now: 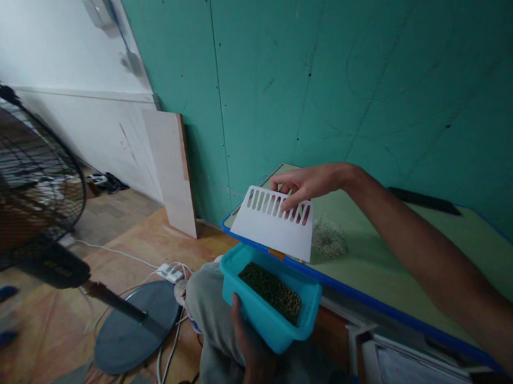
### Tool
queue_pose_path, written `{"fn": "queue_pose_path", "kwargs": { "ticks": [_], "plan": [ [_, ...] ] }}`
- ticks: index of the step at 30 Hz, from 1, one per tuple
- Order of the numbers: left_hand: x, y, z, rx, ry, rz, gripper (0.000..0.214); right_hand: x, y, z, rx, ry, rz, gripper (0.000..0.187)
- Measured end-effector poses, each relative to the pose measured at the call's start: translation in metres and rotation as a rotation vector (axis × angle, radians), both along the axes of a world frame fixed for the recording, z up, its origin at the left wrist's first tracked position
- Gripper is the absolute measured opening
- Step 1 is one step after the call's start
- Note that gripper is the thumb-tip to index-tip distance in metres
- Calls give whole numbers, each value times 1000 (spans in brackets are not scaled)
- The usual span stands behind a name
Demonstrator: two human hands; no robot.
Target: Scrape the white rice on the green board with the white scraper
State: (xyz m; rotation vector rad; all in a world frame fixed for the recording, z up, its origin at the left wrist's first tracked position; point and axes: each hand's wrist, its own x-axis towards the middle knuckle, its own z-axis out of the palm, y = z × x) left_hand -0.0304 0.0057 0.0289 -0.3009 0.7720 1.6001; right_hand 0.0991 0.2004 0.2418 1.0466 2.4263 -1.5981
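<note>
slotted plate held by the tub of grains

right hand (302, 183) pinches the white slotted plate (270, 232) by its slotted end, solid edge pointing down, at the tabletop's (360, 264) near rim. left hand (250, 337) grips the turquoise tub (269, 333) from its near side, thumb up the wall, other fingers hidden. tub sits above the lap, just beside the tabletop, mound of green grains (271, 292) inside. step in hand, as judged: plate and tub being positioned together. next move seems to call for a level tub and firm pinch.
</note>
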Motion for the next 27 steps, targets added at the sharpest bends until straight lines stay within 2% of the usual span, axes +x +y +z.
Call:
{"fn": "queue_pose_path", "kwargs": {
  "ticks": [17,23,27],
  "plan": [
    [-2,1,-9,41,-37,-23,55,-1,-2,2,-12,-10,23,40],
    [0,2,-4,-6,10,-6,53,-4,-2,1,77,68,7,41],
    [1,2,0,1,2,-28,51,-11,-4,-4,54,66,54,40]
  ]
}}
